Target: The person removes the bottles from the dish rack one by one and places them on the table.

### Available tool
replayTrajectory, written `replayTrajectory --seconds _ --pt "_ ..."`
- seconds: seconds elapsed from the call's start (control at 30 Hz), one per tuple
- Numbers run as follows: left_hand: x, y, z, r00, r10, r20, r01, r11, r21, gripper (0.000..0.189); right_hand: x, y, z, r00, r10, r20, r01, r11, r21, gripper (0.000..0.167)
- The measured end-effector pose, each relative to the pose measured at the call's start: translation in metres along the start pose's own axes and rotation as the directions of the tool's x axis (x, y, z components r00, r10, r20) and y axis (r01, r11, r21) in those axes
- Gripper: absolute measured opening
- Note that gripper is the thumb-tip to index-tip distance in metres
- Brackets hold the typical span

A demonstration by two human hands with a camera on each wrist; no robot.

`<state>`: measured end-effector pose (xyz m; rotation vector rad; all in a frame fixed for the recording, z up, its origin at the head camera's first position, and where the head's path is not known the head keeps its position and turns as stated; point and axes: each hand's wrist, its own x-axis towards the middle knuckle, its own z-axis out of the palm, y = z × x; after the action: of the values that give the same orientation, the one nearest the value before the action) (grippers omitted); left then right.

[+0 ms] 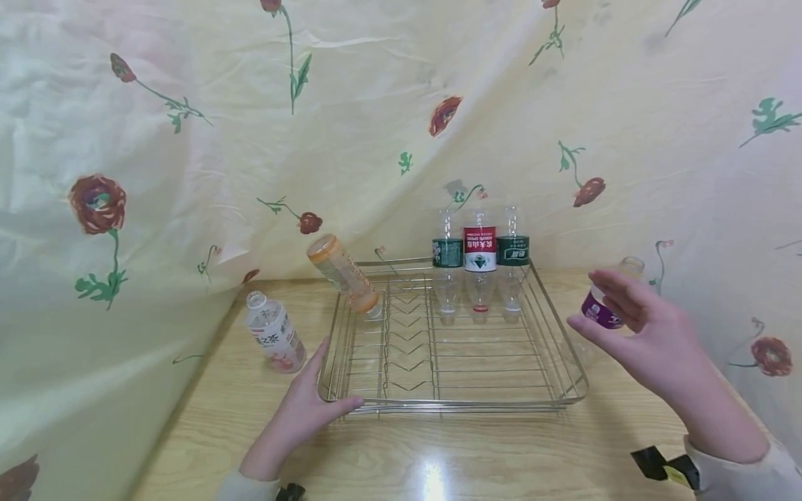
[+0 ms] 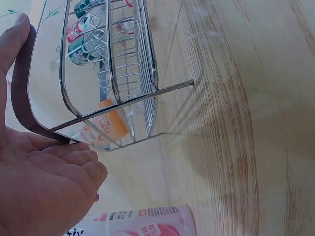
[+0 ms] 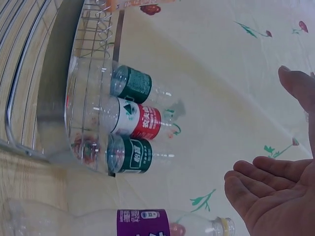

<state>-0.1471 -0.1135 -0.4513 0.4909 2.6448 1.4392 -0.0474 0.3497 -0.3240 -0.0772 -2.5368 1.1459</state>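
Note:
My left hand (image 1: pixel 307 402) rests at the front left corner of a metal wire dish rack (image 1: pixel 476 403), thumb along the front rim and fingers spread along the left side. Left of it stands a clear bottle with a pale pink label (image 1: pixel 276 337). My right hand (image 1: pixel 654 334) hovers right of the rack, thumb and fingers apart, holding nothing. Beyond it, partly hidden, is a clear bottle with a purple label (image 1: pixel 601 311). The right wrist view shows the palm (image 3: pixel 280 196) and this purple-labelled bottle (image 3: pixel 142 223).
Inside the rack, two green-labelled bottles (image 1: pixel 447 252) (image 1: pixel 512 250) and a red-and-white-labelled bottle (image 1: pixel 480 249) stand upside down at the back. An orange bottle (image 1: pixel 344 275) leans neck down at the back left. A flowered cloth (image 1: pixel 376 139) hangs behind the wooden table (image 1: pixel 401 452).

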Motion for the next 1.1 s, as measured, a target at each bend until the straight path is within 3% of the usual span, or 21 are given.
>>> replayTrajectory --seconds 0.33,0.87,1.1 --pt "0.0 0.0 -0.001 1.0 0.001 0.012 -0.001 1.0 0.01 0.124 0.002 -0.004 0.008 0.997 -0.079 0.005 0.079 0.997 0.02 0.074" --pt "-0.001 -0.001 0.0 1.0 -0.002 -0.001 0.002 1.0 0.015 0.126 0.009 -0.018 0.016 0.995 -0.088 0.046 0.086 0.995 0.059 0.073" --pt "-0.001 0.0 0.0 1.0 0.001 0.003 -0.001 1.0 0.007 0.125 0.012 -0.025 0.019 0.994 -0.087 0.063 0.085 0.996 0.025 0.073"
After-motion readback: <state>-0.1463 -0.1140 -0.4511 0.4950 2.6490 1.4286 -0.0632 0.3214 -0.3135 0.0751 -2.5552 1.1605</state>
